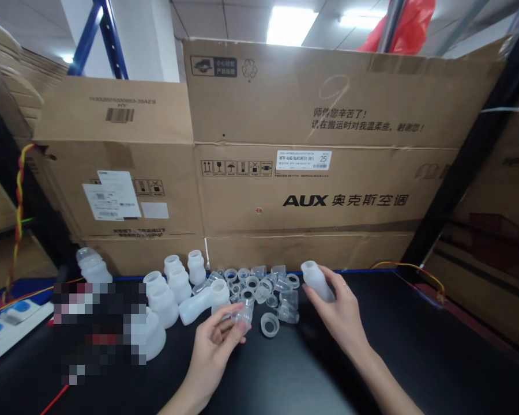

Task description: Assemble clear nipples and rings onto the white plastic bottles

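I find the left hand [216, 346] pinching a clear plastic piece [242, 315] between thumb and fingers, apparently to leave its rim exposed. The right hand [338, 308] is wrapped around the side of a white bottle [315, 279], mouth up and tilted; I judge this keeps the opening unobstructed. Loose clear pieces [288, 311] lie between the hands on the black tabletop [320, 374]. White bottles [178, 285] crowd the left, one lying down. Cardboard panels [346, 124] close off the back, limiting reach.

AUX cardboard [350, 173] behind black tabletop [294, 374]
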Demonstrator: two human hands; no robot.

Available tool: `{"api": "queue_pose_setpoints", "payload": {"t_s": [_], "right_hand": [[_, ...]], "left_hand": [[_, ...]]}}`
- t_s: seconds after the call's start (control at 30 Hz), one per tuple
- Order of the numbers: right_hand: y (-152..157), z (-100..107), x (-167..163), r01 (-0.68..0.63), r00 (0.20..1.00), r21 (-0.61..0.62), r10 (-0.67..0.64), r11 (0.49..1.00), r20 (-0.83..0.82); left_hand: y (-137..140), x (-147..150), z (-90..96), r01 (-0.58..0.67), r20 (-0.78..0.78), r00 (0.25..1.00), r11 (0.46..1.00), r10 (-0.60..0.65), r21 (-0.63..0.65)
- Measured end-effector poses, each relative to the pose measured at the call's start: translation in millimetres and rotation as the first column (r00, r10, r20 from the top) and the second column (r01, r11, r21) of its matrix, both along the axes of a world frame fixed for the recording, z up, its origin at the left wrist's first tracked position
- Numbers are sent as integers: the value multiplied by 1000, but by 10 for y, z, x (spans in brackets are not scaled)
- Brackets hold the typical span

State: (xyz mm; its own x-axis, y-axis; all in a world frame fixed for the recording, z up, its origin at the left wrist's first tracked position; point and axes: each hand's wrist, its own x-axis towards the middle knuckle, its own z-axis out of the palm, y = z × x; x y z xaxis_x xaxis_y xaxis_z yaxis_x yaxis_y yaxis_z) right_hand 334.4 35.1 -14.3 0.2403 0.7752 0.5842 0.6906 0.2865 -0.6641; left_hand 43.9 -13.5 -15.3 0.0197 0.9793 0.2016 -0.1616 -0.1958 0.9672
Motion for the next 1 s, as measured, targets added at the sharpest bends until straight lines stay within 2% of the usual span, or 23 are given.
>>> {"api": "queue_pose_setpoints", "payload": {"t_s": [0.07,0.17,0.27,0.37,0.5,0.6,0.77,0.87,1.0], "right_hand": [[-80,69,-99,-211,977,33,209,977,47],[-195,81,-270,-452,890,-42,454,891,49],[-310,32,-437,-544,835,-111,549,832,23],[-408,-3,-554,-601,788,-128,611,789,68],[-464,0,-602,-605,770,-40,598,795,224],[-468,25,-617,-577,773,58,522,814,360],[-512,62,-703,-541,779,213,390,813,491],[-541,72,-730,-525,788,244,358,815,501],[-531,67,-699,-556,806,148,488,818,335]], "left_hand": [[1,10,28,-25,72,997,999,28,-45],[19,14,21,-72,123,989,993,83,-91],[46,21,-40,-83,147,985,992,96,-90],[60,37,-115,-37,159,986,998,43,-44],[50,36,-172,12,142,990,999,-5,-45],[45,17,-178,23,103,995,998,-17,-60],[47,49,-183,33,82,996,993,-23,-116],[13,86,-144,43,83,996,985,-30,-165],[-46,72,-51,93,80,993,989,-84,-119]]}}
